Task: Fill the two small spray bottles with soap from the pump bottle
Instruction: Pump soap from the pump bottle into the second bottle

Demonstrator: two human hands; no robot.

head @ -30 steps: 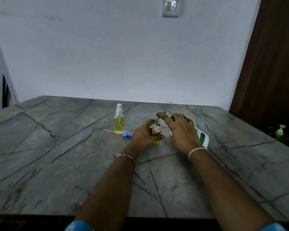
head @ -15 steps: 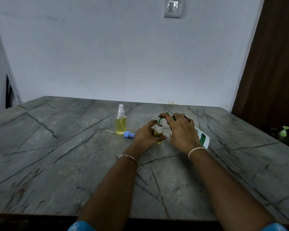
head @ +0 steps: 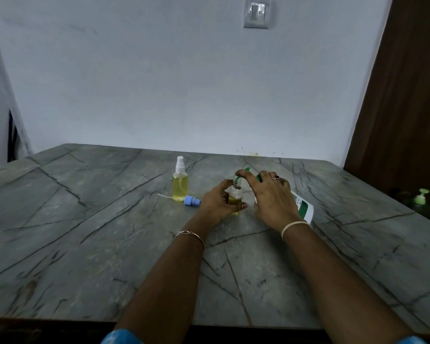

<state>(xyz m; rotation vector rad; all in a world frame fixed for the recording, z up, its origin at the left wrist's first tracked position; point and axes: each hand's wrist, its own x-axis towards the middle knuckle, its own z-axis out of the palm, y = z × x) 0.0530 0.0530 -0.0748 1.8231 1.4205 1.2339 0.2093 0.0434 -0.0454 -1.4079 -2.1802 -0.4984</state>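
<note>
Looking at the small open spray bottle (head: 235,197) first: upright on the grey marble table (head: 85,219), a bit past the middle, with yellow soap in the lower part. Gripped from 9 o'clock by the left hand (head: 217,204), fingers and thumb curled round it. Fed from above by the green nozzle (head: 241,175) of the white pump bottle (head: 303,207), tilted over from 3 o'clock. Held there by the right hand (head: 271,194), wrapped round the neck, index finger stretched onto the pump head. Lying just beside the left hand at 9 o'clock, the blue sprayer cap (head: 192,201) with its dip tube. Standing at 10 o'clock, touching that cap or nearly so, the second spray bottle (head: 180,184), white sprayer on, mostly full of yellow. Way off at 3 o'clock, past the table edge in the dark, a light green pump top (head: 421,196). Up at 12 o'clock on the wall, a switch plate (head: 256,12).
</note>
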